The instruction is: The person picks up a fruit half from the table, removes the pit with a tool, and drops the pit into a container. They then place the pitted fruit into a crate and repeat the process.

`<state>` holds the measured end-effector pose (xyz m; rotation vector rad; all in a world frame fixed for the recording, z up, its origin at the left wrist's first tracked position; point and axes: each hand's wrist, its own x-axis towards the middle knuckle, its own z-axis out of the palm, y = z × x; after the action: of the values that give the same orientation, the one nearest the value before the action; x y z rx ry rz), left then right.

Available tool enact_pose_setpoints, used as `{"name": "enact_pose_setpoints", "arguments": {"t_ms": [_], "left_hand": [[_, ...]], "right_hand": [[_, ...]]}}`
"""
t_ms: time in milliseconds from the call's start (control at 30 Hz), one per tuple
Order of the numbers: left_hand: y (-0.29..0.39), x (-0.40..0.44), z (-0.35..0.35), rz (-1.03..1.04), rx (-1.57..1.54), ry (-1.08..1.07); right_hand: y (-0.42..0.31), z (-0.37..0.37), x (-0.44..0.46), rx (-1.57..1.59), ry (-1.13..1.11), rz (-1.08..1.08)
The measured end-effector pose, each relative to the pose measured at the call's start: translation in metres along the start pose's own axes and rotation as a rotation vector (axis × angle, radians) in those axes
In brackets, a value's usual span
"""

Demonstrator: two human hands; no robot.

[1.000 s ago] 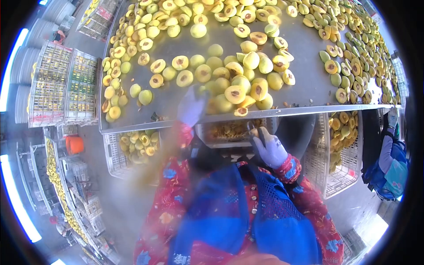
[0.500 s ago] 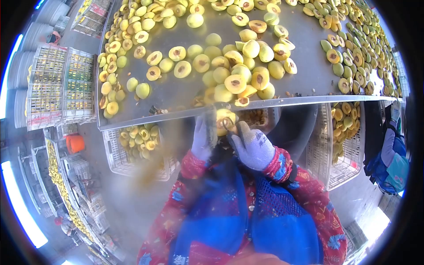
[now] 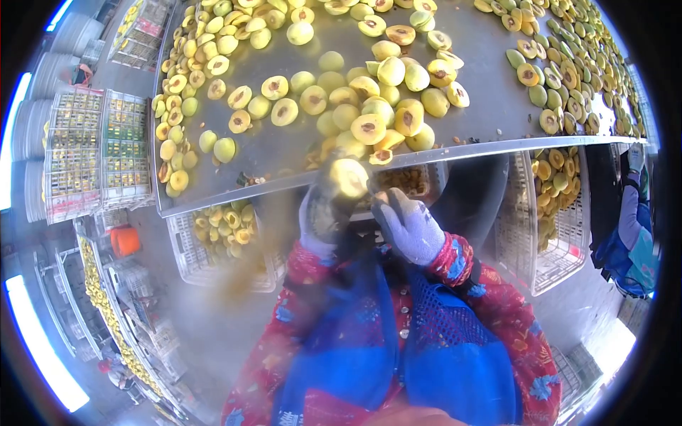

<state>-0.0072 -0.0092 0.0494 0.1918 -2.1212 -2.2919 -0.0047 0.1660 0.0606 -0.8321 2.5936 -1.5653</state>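
Observation:
My left hand (image 3: 319, 221), in a pale lilac glove with dark smudged fingers, is closed around a yellow stone-fruit half (image 3: 349, 177). Its bright cut face is turned up, just in front of the table's edge. My right hand (image 3: 412, 228), gloved alike, is curled just right of the fruit, apart from it. The fingers close on a small dark tool (image 3: 378, 201), mostly hidden by the glove. Beyond both hands, a pile of halved yellow-green stone fruit (image 3: 379, 110) lies on the metal table (image 3: 284, 153), many halves showing brown centres.
A white crate (image 3: 186, 248) of fruit stands below the table's edge at left, another crate (image 3: 521, 241) at right. A container (image 3: 406, 182) of brownish pieces sits under the edge. Stacked crates (image 3: 74, 153) stand far left. A co-worker's gloved hand (image 3: 635, 157) is at far right.
The fruit half has risen slightly and moved left with my left hand, and its pale face now shows. My right hand and its tool, earlier against the fruit, have drawn away to the right.

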Motion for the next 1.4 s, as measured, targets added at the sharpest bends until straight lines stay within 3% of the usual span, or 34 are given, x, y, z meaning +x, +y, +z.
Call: {"name": "enact_pose_setpoints", "arguments": {"t_ms": [33,100,167,267,367,467,567,667,800,867,967,1033,1100,1167,1233,1267,1367,1400], "left_hand": [[0.008,-0.003,-0.009,0.044,0.124,-0.059],[0.037,-0.003,0.0,0.315,0.704,-0.154],[0.035,-0.006,-0.002,0.537,0.856,-0.167],[0.041,-0.006,0.006,0.722,1.018,-0.108],[0.016,-0.005,0.013,0.494,0.732,-0.025],[-0.007,-0.007,0.019,0.23,0.443,0.041],[-0.002,-0.006,0.028,0.252,0.446,0.082],[0.002,-0.001,0.034,0.333,0.369,0.082],[0.001,-0.002,0.035,0.138,-0.071,-0.011],[-0.045,-0.004,0.021,0.201,0.014,0.101],[-0.058,0.004,0.012,0.427,0.508,0.114],[-0.056,0.008,0.011,0.548,0.744,0.097],[-0.047,0.008,0.015,0.593,0.762,0.102],[-0.032,0.009,0.026,0.456,0.525,0.12],[-0.016,0.012,0.042,0.139,0.033,0.124],[-0.017,0.011,0.041,0.112,0.033,0.103],[-0.017,0.003,0.037,0.072,0.095,0.063],[-0.014,0.003,0.037,0.095,0.158,0.055]], "right_hand": [[-0.005,-0.001,-0.004,0.122,-0.034,0.131],[-0.012,-0.004,-0.005,0.269,-0.074,0.314],[-0.02,-0.006,-0.002,0.319,-0.091,0.422],[-0.023,-0.003,-0.002,0.319,-0.045,0.408],[-0.024,0.0,-0.003,0.269,-0.017,0.38],[-0.008,0.015,-0.009,0.177,0.03,0.201],[-0.03,-0.004,0.007,0.673,-0.123,0.733],[-0.032,-0.013,0.013,1.068,-0.248,0.967],[-0.007,-0.014,0.004,1.818,-0.371,1.106],[0.006,-0.008,-0.002,2.209,-0.527,1.042],[0.02,0.001,-0.007,2.554,-0.675,0.881],[0.017,0.0,-0.008,2.564,-0.597,0.881],[0.018,0.001,-0.009,2.574,-0.571,0.854],[0.025,0.007,-0.008,2.574,-0.614,0.799],[0.027,0.002,-0.008,2.46,-0.59,0.854],[0.026,0.0,-0.008,2.407,-0.57,0.878],[0.008,-0.012,-0.001,1.716,-0.361,1.105],[0.007,-0.013,0.002,1.575,-0.39,1.09]]}}
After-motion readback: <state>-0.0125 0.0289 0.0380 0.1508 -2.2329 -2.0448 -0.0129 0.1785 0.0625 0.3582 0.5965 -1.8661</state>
